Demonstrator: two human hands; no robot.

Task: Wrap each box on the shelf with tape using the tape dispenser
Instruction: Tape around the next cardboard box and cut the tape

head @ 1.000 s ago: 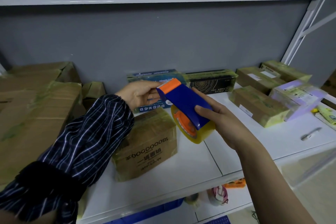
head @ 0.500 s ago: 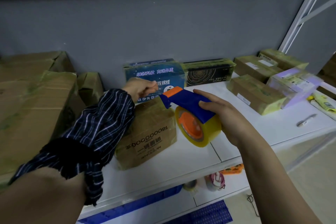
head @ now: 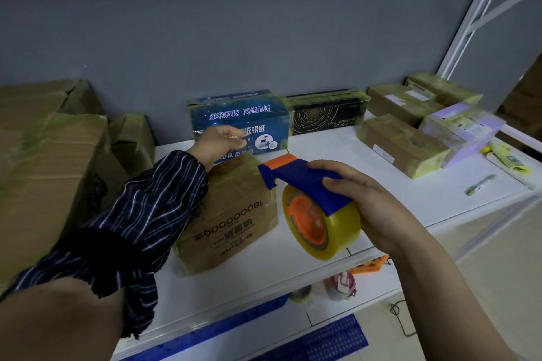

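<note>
The right hand (head: 366,202) is grasping the blue tape dispenser (head: 305,182) from above, with its orange cutter end turned toward the left hand (head: 218,141). I think this keeps the roll free to turn.

The left hand's fingers are pinched together. It seems they hold the tape end (head: 239,138), but clear tape is hard to see.

Under the left wrist stands a brown carton (head: 234,214), already shiny with tape, touching the dispenser's nose. It is probably the box now in work.

Just behind the left hand is a blue printed box (head: 243,114). Well beyond the right hand lie more wrapped boxes (head: 401,143).

All of them rest on a white shelf board (head: 396,193) before a grey wall (head: 264,38).
</note>
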